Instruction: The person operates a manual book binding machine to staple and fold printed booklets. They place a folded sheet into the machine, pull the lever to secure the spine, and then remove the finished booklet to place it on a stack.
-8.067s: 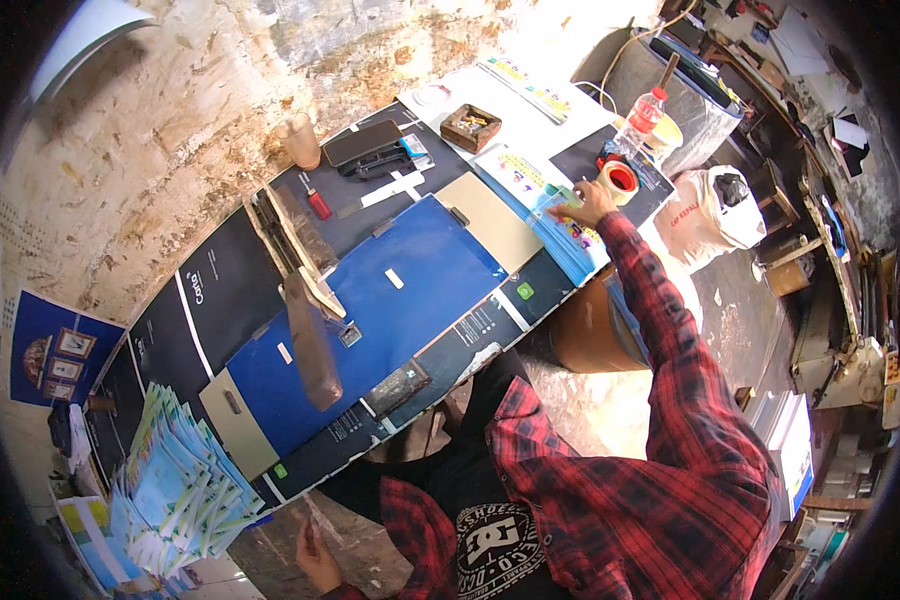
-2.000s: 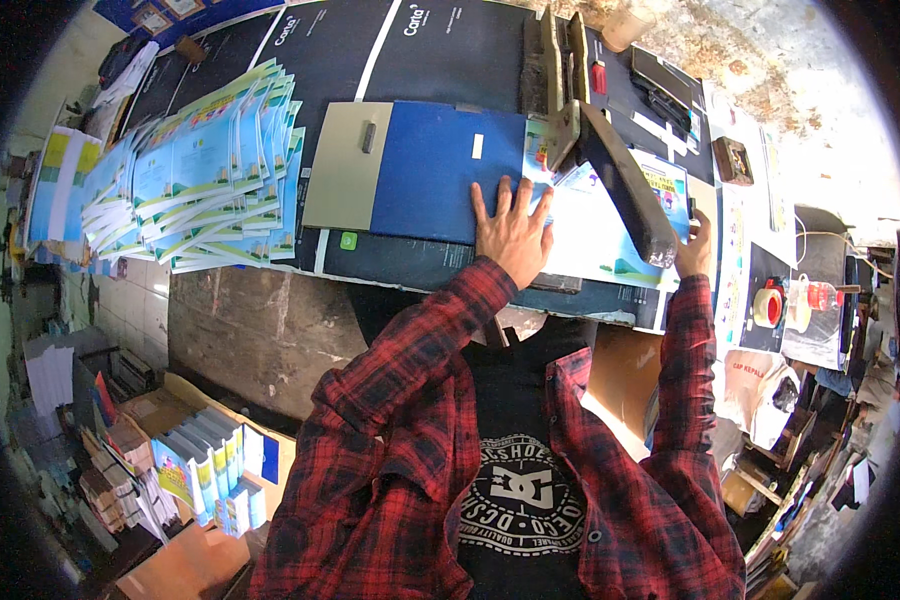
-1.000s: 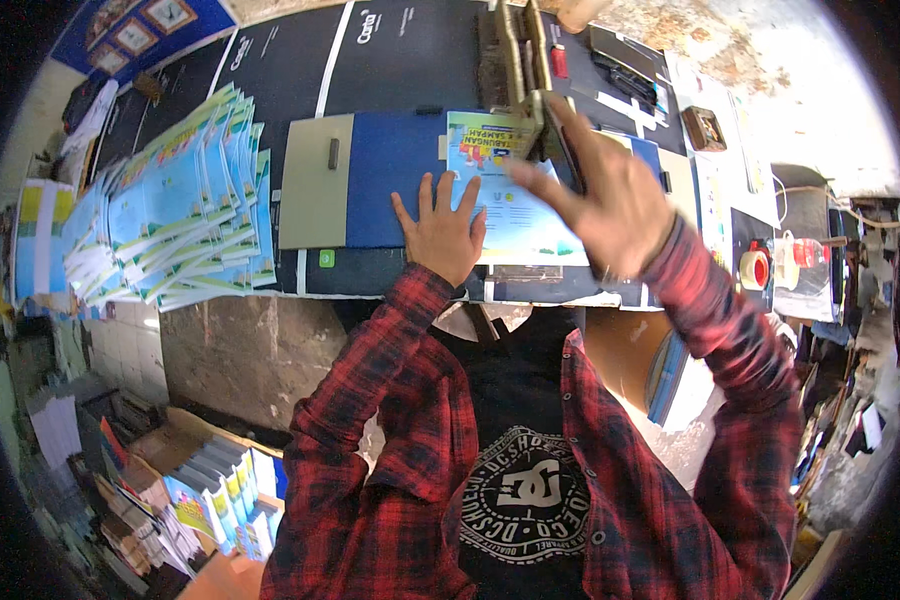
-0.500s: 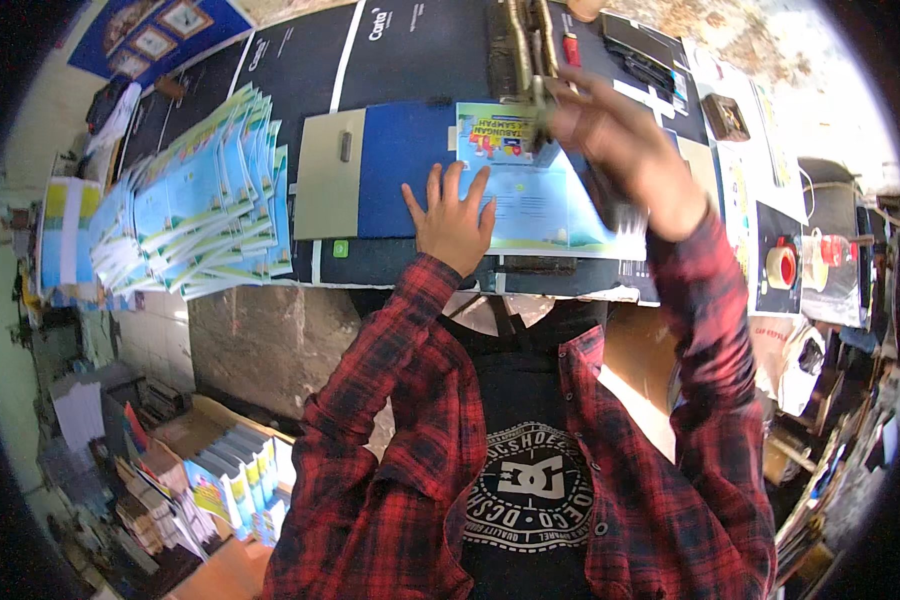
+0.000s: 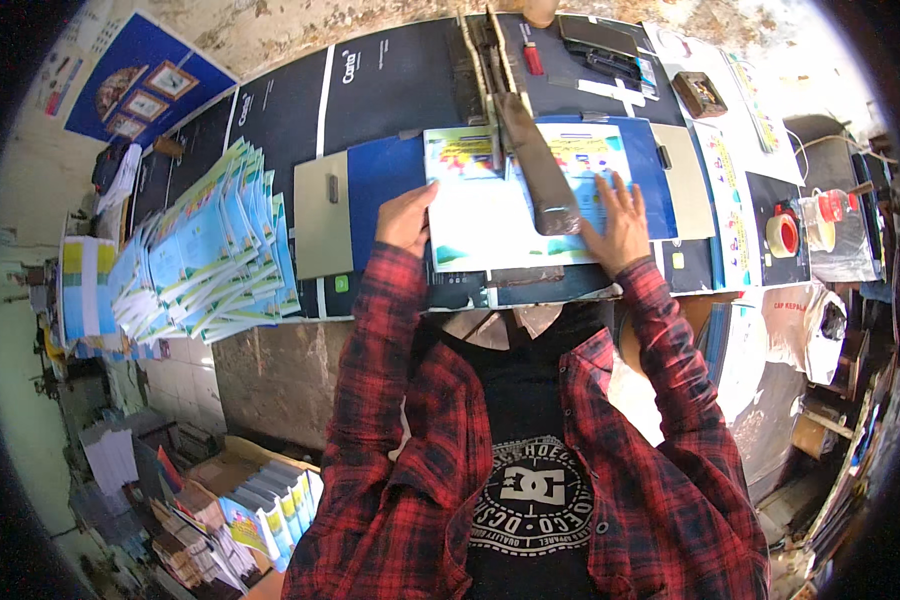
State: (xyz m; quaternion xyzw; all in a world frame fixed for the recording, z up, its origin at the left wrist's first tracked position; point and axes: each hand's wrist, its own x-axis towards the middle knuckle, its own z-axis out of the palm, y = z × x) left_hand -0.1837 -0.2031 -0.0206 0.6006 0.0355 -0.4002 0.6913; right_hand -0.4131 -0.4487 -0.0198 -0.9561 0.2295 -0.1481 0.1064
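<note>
Beneath the long dark lever (image 5: 538,170) we see the printed sheet (image 5: 480,230), lying on a blue board (image 5: 383,165) with beige end panels; all of it rests on a table (image 5: 385,110) covered in black boards with white stripes. Behind the lever rises a stained wall (image 5: 310,25), and far to the lever's left a blue panel (image 5: 135,45) bears framed pictures. Nearer, on the lever's left, spreads a heap of printed papers (image 5: 195,250). To the lever's right we find a red tool (image 5: 534,60), and farther off a roll of tape (image 5: 773,240) and a red-capped bottle (image 5: 836,207).

Left of the lever, behind the blue board, the black surface lies open. In front of the lever, the table's near edge runs close to the sheet, leaving only a narrow strip. The heap nearly meets the board's left panel.

Left of the lever, our left hand (image 5: 405,220) curls at the sheet's edge; we cannot tell whether it pinches the paper. Just right of the lever, our right hand (image 5: 622,225) is spread at the sheet's right side.

The lever covers the sheet's middle, glare washes out part of its print, and we cannot tell whether it is one leaf or several. Far right of the lever, the dark rim cuts off the clutter (image 5: 840,430).
</note>
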